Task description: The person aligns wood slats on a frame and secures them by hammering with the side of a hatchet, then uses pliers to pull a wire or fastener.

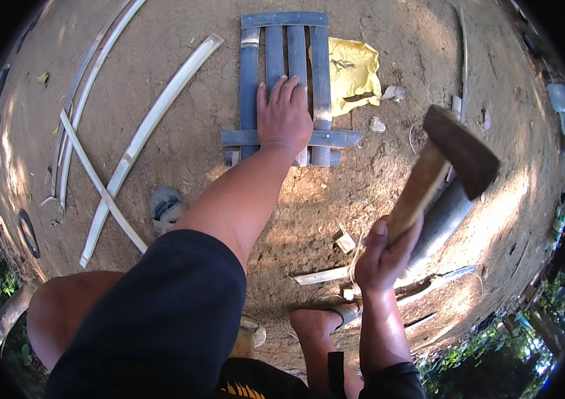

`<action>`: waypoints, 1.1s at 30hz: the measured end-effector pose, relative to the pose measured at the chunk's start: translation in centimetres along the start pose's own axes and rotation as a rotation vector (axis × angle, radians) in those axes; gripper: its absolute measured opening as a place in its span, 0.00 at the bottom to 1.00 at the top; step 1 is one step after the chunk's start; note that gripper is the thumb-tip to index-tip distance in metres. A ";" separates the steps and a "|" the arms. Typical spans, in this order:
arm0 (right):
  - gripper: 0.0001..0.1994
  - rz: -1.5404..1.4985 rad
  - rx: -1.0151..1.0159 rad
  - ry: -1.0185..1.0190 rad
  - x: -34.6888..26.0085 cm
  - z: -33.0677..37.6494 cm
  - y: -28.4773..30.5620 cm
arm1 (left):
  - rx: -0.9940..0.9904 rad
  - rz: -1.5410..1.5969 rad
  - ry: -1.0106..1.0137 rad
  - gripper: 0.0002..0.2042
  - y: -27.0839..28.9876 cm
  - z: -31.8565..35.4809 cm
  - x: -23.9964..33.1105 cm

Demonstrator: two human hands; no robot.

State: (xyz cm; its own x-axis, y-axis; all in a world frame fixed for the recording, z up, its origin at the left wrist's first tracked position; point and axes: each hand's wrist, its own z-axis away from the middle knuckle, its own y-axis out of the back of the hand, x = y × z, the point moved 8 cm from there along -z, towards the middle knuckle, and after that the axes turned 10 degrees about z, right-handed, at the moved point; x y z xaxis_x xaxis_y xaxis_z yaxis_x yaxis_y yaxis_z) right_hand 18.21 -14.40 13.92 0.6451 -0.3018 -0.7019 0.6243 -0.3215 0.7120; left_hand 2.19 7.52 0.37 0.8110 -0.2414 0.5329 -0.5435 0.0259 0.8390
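Note:
My left hand [285, 114] lies flat, fingers stretched, on a frame of dark blue-grey slats [275, 56] that look like split bamboo. A crosspiece [325, 138] runs across the frame's near end, just by my wrist, and another crosspiece [285, 19] caps the far end. My right hand [389, 256] is closed around the wooden handle of a hatchet [460, 151]. Its dark, rusty head is raised to the right of the frame, apart from the slats. Below the hatchet, partly hidden by it and my hand, lies a grey round pole [443, 216].
Long pale split strips [152, 126] lie crossed on the dirt ground at left, near a grey sandal [166, 206]. A crumpled yellow sheet [354, 74] touches the frame's right side. Small wood scraps [345, 241] and a short strip [321, 276] lie near my sandalled foot [315, 322].

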 end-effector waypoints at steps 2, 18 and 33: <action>0.26 -0.371 0.041 -0.067 -2.5 -1.3 0.9 | 0.005 -0.020 -0.003 0.17 0.1 0.4 -0.6; 0.31 -0.137 -0.084 0.034 -8.1 -5.4 3.1 | -0.014 -0.002 0.020 0.17 0.2 0.2 -0.9; 0.36 0.273 -0.201 0.249 -4.0 -2.8 -0.3 | 0.006 0.011 0.014 0.17 0.0 -0.4 0.3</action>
State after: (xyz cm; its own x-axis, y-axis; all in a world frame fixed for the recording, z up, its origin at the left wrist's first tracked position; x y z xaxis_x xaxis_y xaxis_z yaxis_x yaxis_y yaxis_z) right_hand 16.68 -10.57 16.62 0.8701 -0.1173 -0.4787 0.4734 -0.0712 0.8780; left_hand 2.51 7.86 0.52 0.8080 -0.2275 0.5435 -0.5535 0.0230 0.8325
